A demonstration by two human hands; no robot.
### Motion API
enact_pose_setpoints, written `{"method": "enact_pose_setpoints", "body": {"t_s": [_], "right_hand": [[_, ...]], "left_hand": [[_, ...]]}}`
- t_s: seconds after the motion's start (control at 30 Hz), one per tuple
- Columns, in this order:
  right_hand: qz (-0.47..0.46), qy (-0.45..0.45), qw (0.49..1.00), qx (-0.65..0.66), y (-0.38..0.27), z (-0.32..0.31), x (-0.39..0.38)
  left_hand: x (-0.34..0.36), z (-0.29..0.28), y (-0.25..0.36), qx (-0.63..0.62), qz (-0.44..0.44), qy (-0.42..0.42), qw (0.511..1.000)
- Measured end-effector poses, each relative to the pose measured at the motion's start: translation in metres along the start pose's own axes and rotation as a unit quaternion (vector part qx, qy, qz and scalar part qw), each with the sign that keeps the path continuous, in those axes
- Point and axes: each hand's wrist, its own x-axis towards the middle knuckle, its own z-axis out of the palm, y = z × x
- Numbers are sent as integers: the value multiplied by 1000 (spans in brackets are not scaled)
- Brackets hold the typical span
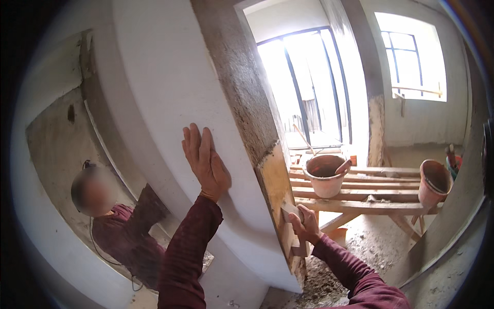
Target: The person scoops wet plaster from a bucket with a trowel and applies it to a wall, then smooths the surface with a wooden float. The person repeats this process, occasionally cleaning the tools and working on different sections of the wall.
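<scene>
Wall end (234, 85), grey-mortared above, seems unfinished toward its lower corner, right hand (307, 226) clamping a pale tool (289, 209), left hand (208, 167) fingers slightly apart.

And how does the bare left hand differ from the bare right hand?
The left hand lies flat, fingers extended, on the smooth white wall; the right hand is closed around a pale flat tool at the tan wall edge. The left hand is higher in the picture than the right hand. Both hands are bare, with dark red sleeves at the wrists.
</scene>
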Motion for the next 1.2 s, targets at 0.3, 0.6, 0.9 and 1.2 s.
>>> {"method": "enact_pose_setpoints", "body": {"t_s": [0.3,0.6,0.9,1.2], "right_hand": [[-129,-12,983,-128,-169,-25,205],[-35,23,999,2,-24,5,19],[-463,141,764,-426,-171,-29,248],[-108,34,992,48,-243,-31,296]], "left_hand": [[-5,-1,-2,22,1,-6,1000],[-5,8,-3,-14,-11,4,1000],[-1,0,-2,4,-23,-2,1000],[-4,-6,1,-3,-39,-9,999]]}}
